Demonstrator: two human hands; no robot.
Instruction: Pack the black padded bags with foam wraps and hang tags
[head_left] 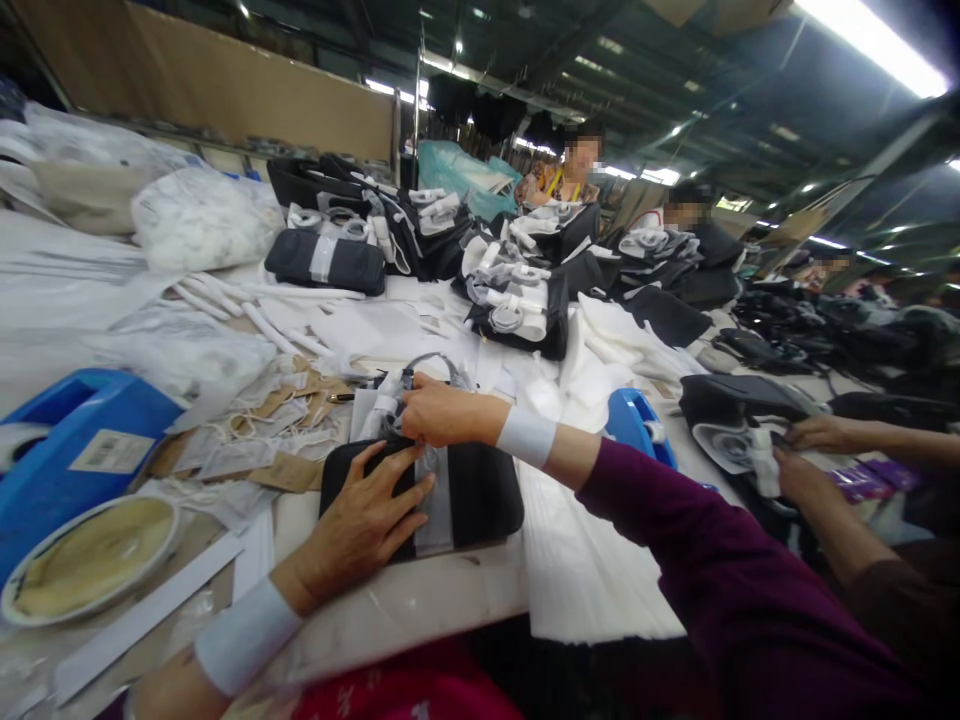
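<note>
A black handbag (487,490) lies flat before me, a pale translucent band (433,510) wrapped round its middle. My left hand (371,505) rests on the bag's left half, fingers spread. At the bag's far edge, my right hand (442,410) is closed at a grey strap bundle (390,400) with white wrapping; its fingertips are partly hidden, so exactly what they pinch is unclear. A thin dark strap loop (435,362) arches just beyond that hand. Both my wrists carry pale grey bands.
Blue tape dispensers (97,430) (637,425) stand left and right. Paper tags (289,400) and a round tub of yellowish paste (94,560) lie on the left. White foam sheets (585,560) hang over the table edge. More wrapped black bags (326,262) are piled behind. A co-worker's hands (814,460) handle a bag at right.
</note>
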